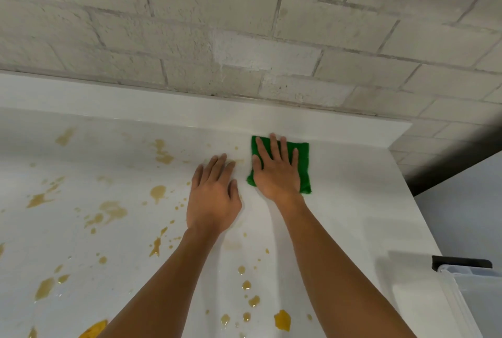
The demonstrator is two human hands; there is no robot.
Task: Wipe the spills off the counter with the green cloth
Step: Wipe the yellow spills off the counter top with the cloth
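A folded green cloth (304, 158) lies flat on the white counter (353, 201) close to the back upstand. My right hand (277, 172) presses down on the cloth with fingers spread, covering most of it. My left hand (213, 196) rests flat on the bare counter just left of the cloth, fingers together, holding nothing. Yellow-brown spills (111, 211) are splashed over the left and front of the counter, with several drops (282, 320) between my forearms.
A grey brick wall (244, 25) rises behind the low white upstand (190, 104). The counter ends at the right edge, where a clear plastic bin with a black handle (461, 263) stands below.
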